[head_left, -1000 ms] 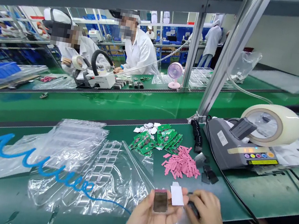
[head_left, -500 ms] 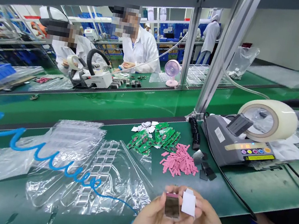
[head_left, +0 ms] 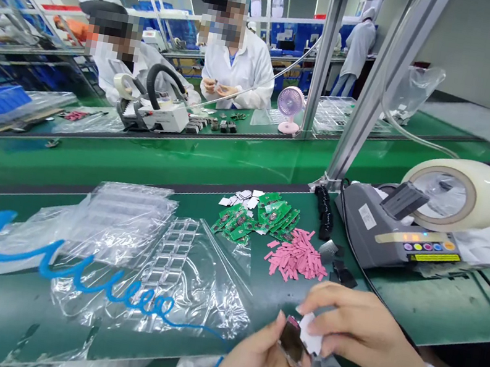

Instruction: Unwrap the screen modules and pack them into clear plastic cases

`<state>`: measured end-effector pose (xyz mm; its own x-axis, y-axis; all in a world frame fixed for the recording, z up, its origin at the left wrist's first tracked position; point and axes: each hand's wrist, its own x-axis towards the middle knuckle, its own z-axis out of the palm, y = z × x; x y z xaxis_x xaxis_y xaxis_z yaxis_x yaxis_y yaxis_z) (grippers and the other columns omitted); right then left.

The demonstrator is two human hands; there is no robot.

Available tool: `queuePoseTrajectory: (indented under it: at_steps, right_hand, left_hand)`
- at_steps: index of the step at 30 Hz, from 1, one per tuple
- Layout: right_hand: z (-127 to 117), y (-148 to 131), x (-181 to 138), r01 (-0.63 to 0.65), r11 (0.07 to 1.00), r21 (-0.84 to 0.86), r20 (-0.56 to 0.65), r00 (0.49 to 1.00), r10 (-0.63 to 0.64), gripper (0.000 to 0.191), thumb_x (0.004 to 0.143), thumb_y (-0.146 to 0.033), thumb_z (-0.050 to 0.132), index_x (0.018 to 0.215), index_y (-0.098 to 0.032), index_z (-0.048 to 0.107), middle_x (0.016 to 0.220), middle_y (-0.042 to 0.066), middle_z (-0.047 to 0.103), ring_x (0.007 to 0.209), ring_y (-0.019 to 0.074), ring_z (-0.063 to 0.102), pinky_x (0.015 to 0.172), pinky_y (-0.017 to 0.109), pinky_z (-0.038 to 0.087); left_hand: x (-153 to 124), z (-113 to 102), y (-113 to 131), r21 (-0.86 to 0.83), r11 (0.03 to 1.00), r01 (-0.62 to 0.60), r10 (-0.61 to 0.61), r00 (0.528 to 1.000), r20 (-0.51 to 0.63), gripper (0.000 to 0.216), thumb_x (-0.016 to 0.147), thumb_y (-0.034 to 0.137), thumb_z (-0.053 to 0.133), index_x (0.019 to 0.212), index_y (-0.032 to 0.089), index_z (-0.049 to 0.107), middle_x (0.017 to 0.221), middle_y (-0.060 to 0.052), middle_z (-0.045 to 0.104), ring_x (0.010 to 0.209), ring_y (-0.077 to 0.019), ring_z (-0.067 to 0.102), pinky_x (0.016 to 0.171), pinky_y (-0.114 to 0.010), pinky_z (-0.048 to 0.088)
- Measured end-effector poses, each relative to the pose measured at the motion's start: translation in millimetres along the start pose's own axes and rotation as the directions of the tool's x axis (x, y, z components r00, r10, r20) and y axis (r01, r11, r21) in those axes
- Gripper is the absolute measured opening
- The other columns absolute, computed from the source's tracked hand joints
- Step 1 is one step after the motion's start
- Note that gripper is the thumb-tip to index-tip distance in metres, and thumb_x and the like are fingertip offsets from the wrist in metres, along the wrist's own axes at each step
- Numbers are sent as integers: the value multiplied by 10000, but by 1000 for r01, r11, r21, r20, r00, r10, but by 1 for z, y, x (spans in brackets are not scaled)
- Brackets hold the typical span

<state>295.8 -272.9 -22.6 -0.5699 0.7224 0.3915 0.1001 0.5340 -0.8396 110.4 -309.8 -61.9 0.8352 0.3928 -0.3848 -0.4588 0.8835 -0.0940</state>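
My left hand (head_left: 259, 364), with a blue band at its wrist, is closed on a small dark rectangular panel (head_left: 292, 342) that has a pink strip along its upper edge. Between the thumb and fingers of my right hand (head_left: 355, 327) is a white square piece (head_left: 310, 333), held against the panel's right side. Whether the two pieces are joined I cannot tell. Just beyond my hands lie a heap of pink strips (head_left: 296, 256), a pile of green circuit boards (head_left: 277, 217) and some dark flat pieces (head_left: 343, 275).
A grey tape dispenser (head_left: 373, 230) with a large tape roll (head_left: 489, 199) stands at right. Clear plastic trays (head_left: 170, 252) and bags lie at left, under a coiled blue cord (head_left: 49, 254). White squares (head_left: 242, 198) sit behind the boards. Co-workers (head_left: 241, 61) occupy the far bench.
My right hand has lifted and turned over the white piece, its fingers now pinching it from above. The panel in my left hand has tilted. The camera view has shifted slightly.
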Motion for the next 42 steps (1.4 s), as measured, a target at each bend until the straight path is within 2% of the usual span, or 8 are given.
queuePoseTrajectory:
  at_steps: [6,13,20,26,32,36,39,42]
  right_hand:
    - [0,-2,16,101,981,-168,208,976,-65,234,870,-170,542,1008,-290,687,1001,36,696,890,147,630,785,303,509]
    - [11,-17,17,170,959,-225,313,945,-94,235,898,-165,506,1054,-257,656,1050,18,684,965,137,593,848,278,496]
    - [30,-34,-1,-20,918,-397,-50,999,0,246,801,-303,646,1028,-397,661,1054,6,693,916,222,649,761,341,563]
    - [43,-30,-10,164,745,-647,48,983,-175,262,830,-249,596,1081,-300,647,1030,5,708,808,230,688,728,380,559]
    - [53,-22,-13,181,638,-748,-8,959,-283,214,898,-194,471,865,-222,681,950,-37,733,729,135,673,695,284,526]
    - [46,-15,-17,172,710,-683,-70,952,-298,120,856,-285,567,865,-225,670,934,-7,736,721,142,639,732,309,505]
    - [41,-9,-23,-13,904,-426,-136,989,-50,326,842,-501,534,1050,-270,631,1022,43,694,833,173,621,732,315,513]
    - [42,-3,-29,-102,987,-125,-114,990,87,431,845,-567,462,1199,-339,555,973,38,684,881,180,612,754,322,500]
  left_hand:
    - [0,-3,0,4,1000,2,-2,1000,-11,448,718,518,647,736,70,652,574,8,593,528,-66,493,664,-254,307]
    - [-3,3,-2,18,999,-35,34,999,27,253,723,384,696,684,139,646,577,44,602,591,-77,576,687,-250,353]
    - [-12,16,-4,228,887,-402,381,915,131,293,661,364,750,722,82,701,617,-9,589,556,-59,538,556,-178,345]
    - [-10,17,-3,283,848,-448,436,894,107,295,666,360,745,708,71,712,593,-15,544,531,-50,476,535,-166,321]
    - [-9,12,-3,393,831,-395,410,911,49,342,625,399,764,724,76,713,604,-12,531,559,-62,471,567,-171,340]
    - [-8,2,3,469,817,-336,361,932,38,365,629,437,750,716,85,710,587,-5,522,530,-53,444,541,-166,314]
    - [-5,-2,9,556,796,-241,211,970,118,412,619,488,737,672,82,694,491,30,447,440,-37,359,479,-176,255]
    - [0,-1,10,596,783,-179,144,984,107,403,586,478,762,634,88,674,491,39,414,447,-36,342,481,-178,233]
